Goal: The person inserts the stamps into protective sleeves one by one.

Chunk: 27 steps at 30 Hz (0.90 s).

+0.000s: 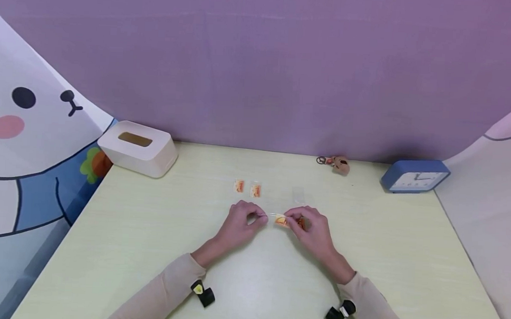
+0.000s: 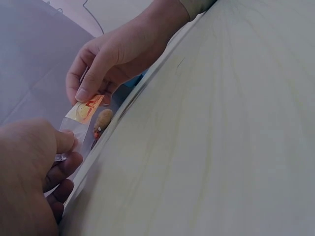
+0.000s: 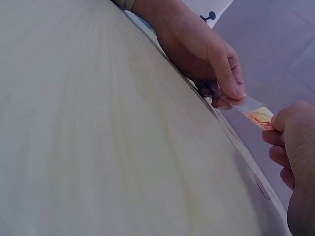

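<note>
Between the two hands, a small orange-and-yellow printed card (image 1: 280, 221) shows with a clear plastic bag (image 2: 75, 129) around or against it; which of the two cannot be told. The left hand (image 1: 245, 222) pinches the clear end of the plastic between thumb and finger. At the printed end, the right hand (image 1: 313, 228) pinches the card (image 3: 260, 117) between thumb and fingers. In the left wrist view the left hand (image 2: 30, 169) is at the lower left, the right hand (image 2: 115, 59) above it.
Two small orange packets (image 1: 239, 186) (image 1: 255, 190) lie beyond the left hand, and a clear plastic piece (image 1: 298, 195) beyond the right. A white tissue box (image 1: 159, 157) stands back left; a brown keychain figure (image 1: 341, 165) and a blue clock (image 1: 415, 176) are back right.
</note>
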### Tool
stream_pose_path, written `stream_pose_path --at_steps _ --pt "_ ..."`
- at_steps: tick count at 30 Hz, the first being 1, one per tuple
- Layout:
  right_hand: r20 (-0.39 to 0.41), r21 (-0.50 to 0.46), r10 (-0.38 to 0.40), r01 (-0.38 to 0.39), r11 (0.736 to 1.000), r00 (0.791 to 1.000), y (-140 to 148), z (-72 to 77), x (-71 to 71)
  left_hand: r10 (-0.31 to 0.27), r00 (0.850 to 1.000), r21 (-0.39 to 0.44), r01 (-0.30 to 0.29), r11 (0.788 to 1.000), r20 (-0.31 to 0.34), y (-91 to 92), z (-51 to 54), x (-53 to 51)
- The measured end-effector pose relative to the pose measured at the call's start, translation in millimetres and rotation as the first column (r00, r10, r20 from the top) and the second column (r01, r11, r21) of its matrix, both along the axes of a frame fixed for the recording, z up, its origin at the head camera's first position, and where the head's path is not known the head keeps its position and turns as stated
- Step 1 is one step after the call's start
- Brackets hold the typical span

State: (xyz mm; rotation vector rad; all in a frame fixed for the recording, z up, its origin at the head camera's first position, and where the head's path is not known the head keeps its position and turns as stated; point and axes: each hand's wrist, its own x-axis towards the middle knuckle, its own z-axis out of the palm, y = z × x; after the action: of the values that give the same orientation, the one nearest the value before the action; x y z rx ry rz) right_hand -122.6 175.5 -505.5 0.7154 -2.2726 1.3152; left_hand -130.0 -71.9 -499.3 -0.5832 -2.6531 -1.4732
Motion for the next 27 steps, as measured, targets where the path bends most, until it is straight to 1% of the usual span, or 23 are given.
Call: stream_pose_path --at_steps 9,15,22,27 --pt "0.038 0.000 -0.008 0.008 1.000 0.999 0.7 -0.4 1.3 -0.002 1.000 -0.003 0.002 1.000 -0.009 0.4 1.0 0.3" --pt "0.027 -0.003 -0.004 0.004 1.000 1.000 0.8 0.2 1.1 -0.017 1.000 0.005 0.017 1.000 -0.007 0.8 1.2 0.2" --pt "0.001 -0.023 -0.002 0.002 1.000 1.000 1.4 -0.2 0.9 -0.028 1.000 -0.007 0.028 1.000 -0.005 1.2 0.3 0.6" --pt "0.012 -0.040 0.008 -0.008 0.999 1.000 2.0 -1.2 0.8 -0.028 1.000 0.004 0.028 1.000 0.009 1.6 2.2 1.7"
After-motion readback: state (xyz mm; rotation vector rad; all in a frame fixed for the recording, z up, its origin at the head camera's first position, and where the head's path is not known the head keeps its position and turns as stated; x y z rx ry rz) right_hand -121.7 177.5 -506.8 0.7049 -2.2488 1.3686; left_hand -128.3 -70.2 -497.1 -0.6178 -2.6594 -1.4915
